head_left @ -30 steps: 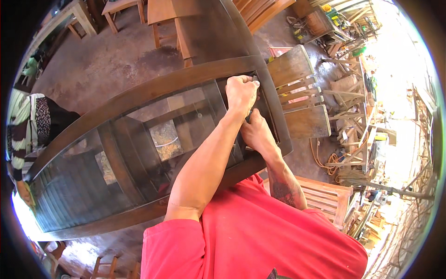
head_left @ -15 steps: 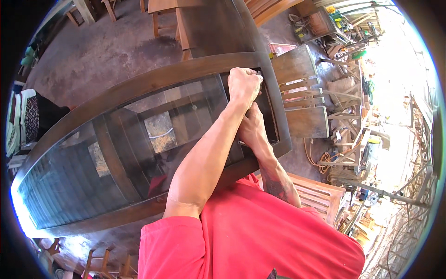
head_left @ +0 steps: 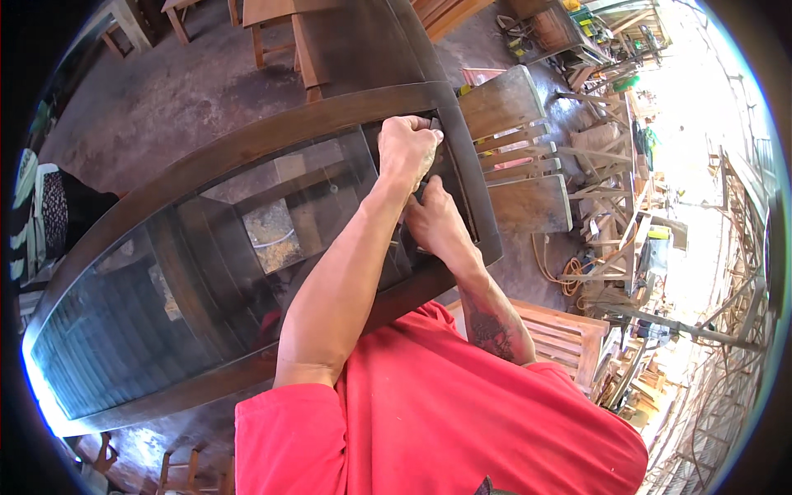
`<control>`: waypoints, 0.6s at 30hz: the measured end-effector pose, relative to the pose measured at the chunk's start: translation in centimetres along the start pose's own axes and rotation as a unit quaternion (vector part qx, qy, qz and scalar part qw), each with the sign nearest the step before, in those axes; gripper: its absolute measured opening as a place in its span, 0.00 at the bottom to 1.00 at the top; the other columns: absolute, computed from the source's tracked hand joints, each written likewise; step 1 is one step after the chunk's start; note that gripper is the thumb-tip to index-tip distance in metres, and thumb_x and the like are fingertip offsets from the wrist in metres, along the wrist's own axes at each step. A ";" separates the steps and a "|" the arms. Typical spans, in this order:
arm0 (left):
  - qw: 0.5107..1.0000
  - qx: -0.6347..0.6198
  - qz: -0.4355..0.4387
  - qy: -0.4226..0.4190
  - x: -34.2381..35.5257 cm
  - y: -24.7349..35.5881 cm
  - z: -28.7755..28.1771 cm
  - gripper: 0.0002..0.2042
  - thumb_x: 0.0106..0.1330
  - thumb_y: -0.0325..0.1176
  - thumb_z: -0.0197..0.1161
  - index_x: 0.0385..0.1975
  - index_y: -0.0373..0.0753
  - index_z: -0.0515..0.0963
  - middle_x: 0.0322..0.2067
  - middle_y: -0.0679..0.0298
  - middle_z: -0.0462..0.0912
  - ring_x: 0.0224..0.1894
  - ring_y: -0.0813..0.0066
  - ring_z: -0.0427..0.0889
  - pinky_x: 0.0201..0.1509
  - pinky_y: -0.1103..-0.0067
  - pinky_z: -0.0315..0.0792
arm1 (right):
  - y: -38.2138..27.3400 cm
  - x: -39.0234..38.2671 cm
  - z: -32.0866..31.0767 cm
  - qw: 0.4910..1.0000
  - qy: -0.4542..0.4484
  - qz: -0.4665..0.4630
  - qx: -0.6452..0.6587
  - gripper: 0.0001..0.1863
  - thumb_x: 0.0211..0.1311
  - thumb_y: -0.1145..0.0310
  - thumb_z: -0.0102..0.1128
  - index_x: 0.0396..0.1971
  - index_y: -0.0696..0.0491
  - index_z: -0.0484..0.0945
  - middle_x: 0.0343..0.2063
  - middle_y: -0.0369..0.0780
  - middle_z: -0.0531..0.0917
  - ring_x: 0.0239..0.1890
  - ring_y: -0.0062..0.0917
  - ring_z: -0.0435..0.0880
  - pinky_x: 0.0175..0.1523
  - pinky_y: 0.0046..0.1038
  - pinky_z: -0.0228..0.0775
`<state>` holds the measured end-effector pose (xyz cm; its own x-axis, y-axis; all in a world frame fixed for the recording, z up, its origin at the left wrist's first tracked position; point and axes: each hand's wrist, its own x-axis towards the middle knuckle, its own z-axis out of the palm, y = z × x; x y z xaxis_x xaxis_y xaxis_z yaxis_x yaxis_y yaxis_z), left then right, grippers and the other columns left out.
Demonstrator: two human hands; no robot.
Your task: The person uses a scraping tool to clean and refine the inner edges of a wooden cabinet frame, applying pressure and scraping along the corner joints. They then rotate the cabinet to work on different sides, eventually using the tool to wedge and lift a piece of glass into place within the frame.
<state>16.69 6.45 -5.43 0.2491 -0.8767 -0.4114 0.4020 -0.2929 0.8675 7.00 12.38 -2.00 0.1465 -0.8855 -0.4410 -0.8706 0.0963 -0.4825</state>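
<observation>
A long dark-brown wooden frame with a glass panel (head_left: 318,206) lies before me, its near end at the right. My left hand (head_left: 406,150) is closed at the inner far corner of that end, in an opening beside the glass. Dark material shows at its fingertips, too small to name. Just nearer to me, my right hand (head_left: 441,219) is closed around a dark piece whose end shows above the fingers; I cannot tell its kind. The two hands are close together, and the left wrist partly covers the right hand's fingers.
Past the frame's right end stands a slatted wooden piece (head_left: 520,153). A pale slatted wooden bench (head_left: 553,334) is close by my right arm. An orange hose (head_left: 575,268) lies coiled on the floor. Wooden stools and a table (head_left: 272,10) stand at the far side.
The whole scene has shifted slightly left in the picture. The right hand has drawn a little apart from the left, and the dark piece above its fingers now shows.
</observation>
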 end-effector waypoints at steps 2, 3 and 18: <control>1.000 -0.006 -0.005 -0.001 0.1 0.0 0.1 0.05 0.61 0.22 0.68 0.35 0.28 0.88 0.26 0.59 0.87 0.27 0.75 0.83 0.34 0.76 0.77 | 1.9 0.8 1.5 0.999 0.006 -0.047 0.025 0.25 0.68 0.61 0.56 0.44 0.73 0.66 0.38 0.72 0.80 0.47 0.66 0.81 0.53 0.53 0.75; 1.000 0.011 -0.003 -0.001 -0.1 0.0 -0.1 0.05 0.61 0.22 0.68 0.35 0.28 0.88 0.26 0.59 0.87 0.26 0.76 0.83 0.34 0.76 0.77 | 2.1 0.9 2.0 0.994 0.010 -0.094 0.052 0.26 0.68 0.60 0.57 0.44 0.73 0.65 0.38 0.72 0.80 0.47 0.66 0.81 0.53 0.53 0.75; 0.997 -0.066 -0.004 0.030 0.1 0.3 0.5 0.06 0.63 0.23 0.67 0.33 0.26 0.88 0.27 0.55 0.88 0.25 0.73 0.85 0.32 0.75 0.82 | 0.8 1.1 1.4 0.996 0.060 -0.068 0.013 0.28 0.66 0.56 0.62 0.42 0.71 0.68 0.38 0.68 0.82 0.47 0.62 0.83 0.50 0.50 0.76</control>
<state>16.39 6.11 -5.10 0.2953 -0.8490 -0.4382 0.5156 -0.2445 0.8212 7.10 12.14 -3.97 0.2038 -0.9387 -0.2780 -0.8338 -0.0176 -0.5518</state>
